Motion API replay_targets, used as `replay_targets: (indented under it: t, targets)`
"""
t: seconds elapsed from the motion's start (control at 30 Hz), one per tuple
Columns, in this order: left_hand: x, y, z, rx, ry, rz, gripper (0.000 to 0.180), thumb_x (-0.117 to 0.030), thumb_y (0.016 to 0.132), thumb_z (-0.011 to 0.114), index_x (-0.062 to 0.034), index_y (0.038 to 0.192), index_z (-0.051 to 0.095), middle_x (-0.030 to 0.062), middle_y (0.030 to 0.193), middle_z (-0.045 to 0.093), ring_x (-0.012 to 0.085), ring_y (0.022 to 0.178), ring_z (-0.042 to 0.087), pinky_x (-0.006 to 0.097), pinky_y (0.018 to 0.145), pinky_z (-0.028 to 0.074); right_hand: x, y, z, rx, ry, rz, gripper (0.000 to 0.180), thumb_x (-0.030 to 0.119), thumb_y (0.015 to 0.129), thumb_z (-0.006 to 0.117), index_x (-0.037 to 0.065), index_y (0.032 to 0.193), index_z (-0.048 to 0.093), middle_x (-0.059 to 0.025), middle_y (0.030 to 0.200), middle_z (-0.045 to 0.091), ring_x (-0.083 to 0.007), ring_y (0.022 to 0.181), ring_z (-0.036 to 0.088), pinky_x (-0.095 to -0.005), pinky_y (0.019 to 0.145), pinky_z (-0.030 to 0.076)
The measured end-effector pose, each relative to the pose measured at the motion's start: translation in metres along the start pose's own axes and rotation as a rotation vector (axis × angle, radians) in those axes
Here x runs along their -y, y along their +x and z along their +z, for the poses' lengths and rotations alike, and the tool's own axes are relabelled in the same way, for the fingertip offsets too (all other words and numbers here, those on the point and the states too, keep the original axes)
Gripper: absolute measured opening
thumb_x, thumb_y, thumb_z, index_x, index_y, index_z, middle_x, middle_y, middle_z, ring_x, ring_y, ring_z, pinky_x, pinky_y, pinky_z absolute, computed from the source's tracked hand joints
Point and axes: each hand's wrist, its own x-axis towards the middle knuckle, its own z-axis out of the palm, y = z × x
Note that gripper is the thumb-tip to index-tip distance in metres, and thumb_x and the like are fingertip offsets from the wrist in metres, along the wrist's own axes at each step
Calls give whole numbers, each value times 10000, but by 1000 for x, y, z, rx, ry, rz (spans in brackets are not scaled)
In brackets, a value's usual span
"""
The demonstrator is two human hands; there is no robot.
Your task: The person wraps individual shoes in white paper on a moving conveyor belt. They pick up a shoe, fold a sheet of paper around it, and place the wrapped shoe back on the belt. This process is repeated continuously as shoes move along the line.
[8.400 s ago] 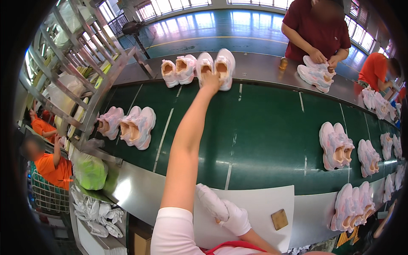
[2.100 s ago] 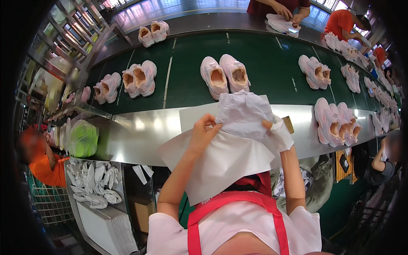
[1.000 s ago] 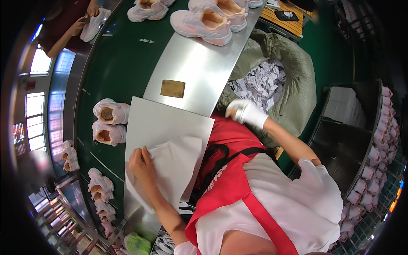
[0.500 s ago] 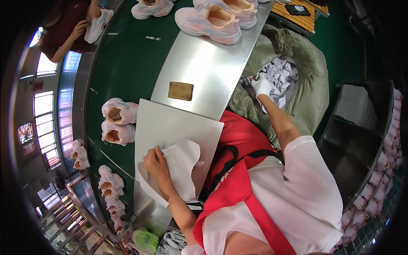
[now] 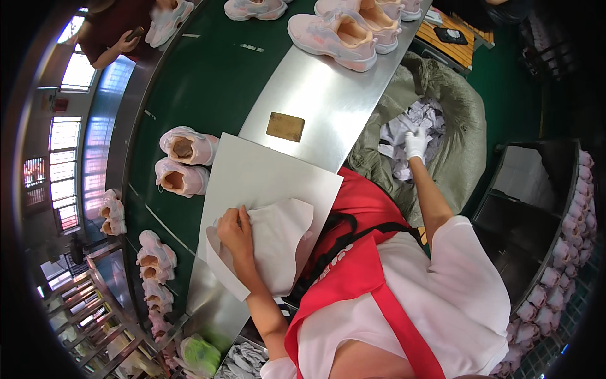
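My left hand (image 5: 235,230) is bare, its fingers bent and closed at the upper left edge of a loose white paper sheet (image 5: 281,237). The sheet lies curled on a flat white board (image 5: 265,170), with a flap rising beside my wrist. Out to the right, my right hand (image 5: 415,145), in a white glove, reaches into a large olive-green woven sack (image 5: 464,126). Its fingers are closed on crumpled white paper (image 5: 426,117) in the sack; their tips are partly hidden.
Pale pink sneakers (image 5: 183,177) stand in pairs along the green conveyor belt (image 5: 208,82). More sneakers (image 5: 338,38) and a brown block (image 5: 285,127) sit on the metal table (image 5: 315,85). A rack (image 5: 562,252) of wrapped bundles stands right. Across the belt, another person's hand (image 5: 129,41) holds something dark.
My right hand has moved from the left side of the sack's opening to the middle of the paper. My left hand stays at the sheet. The whole view has shifted slightly.
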Motion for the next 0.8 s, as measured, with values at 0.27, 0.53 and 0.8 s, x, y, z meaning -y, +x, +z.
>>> replay_targets:
  t: [0.27,0.53,0.8]
  targets:
    - [0,-1,-7,-31,-107,-10,289,-149,860,595,-24,634,464,118,616,496,305,553,435,412,526,336,6,44,-139,-80,254,-43,303,231,869,612,-17,1043,616,-47,877,635,-130,767,562,-258,711,450]
    - [3,-12,-34,-114,-303,-11,294,-108,848,587,-10,623,427,124,596,454,315,557,412,408,543,325,202,12,-173,353,636,61,377,144,793,699,-4,1129,615,-41,1011,652,-140,905,595,-263,796,449]
    - [-53,-12,-103,-227,-498,268,208,-77,729,601,6,599,462,119,725,523,272,639,495,362,556,367,391,-144,-162,579,324,-846,270,56,810,583,-40,1060,616,-108,954,669,-142,879,614,-267,782,483]
